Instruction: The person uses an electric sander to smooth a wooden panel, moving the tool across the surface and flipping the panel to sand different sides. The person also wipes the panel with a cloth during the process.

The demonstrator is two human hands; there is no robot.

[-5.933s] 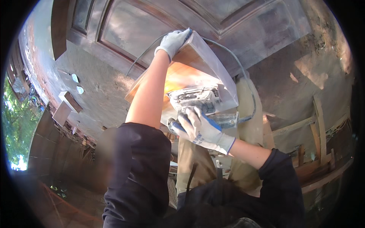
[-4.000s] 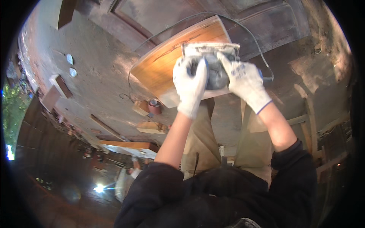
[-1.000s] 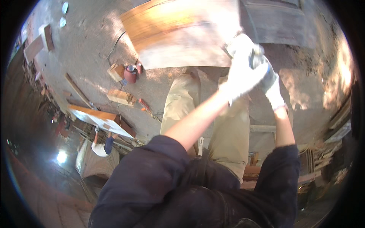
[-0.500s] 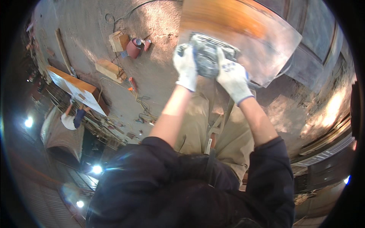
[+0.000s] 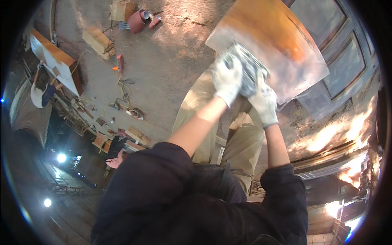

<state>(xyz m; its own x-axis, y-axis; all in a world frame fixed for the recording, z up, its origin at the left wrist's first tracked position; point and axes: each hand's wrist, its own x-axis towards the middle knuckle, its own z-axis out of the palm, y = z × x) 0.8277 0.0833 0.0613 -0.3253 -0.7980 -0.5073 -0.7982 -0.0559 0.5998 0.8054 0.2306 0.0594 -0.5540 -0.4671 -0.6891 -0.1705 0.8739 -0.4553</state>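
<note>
My left hand (image 5: 228,79), in a white knit glove, is closed on the left side of a crumpled grey-and-white bundle (image 5: 250,67), which looks like a rag. My right hand (image 5: 263,100), gloved alike, grips its right side. The bundle is over the near part of a wooden panel (image 5: 281,36). Orange-brown wood shows on the panel's far part, while its near edge is covered with a pale, whitish-grey film. Motion blur softens the hands and bundle, and some fingertips are hidden.
Dark panelled doors (image 5: 347,61) lie right of the panel. Left on the floor are wooden blocks (image 5: 99,43), a reddish roll (image 5: 138,21), a red tool (image 5: 119,63) and tangled cords (image 5: 124,87). Farther left, another person (image 5: 43,92) works at a second panel (image 5: 53,61).
My view has swung, so the panel and the doors appear turned and the floor things sit farther left. Both hands keep hold of the bundle, which now appears tilted.
</note>
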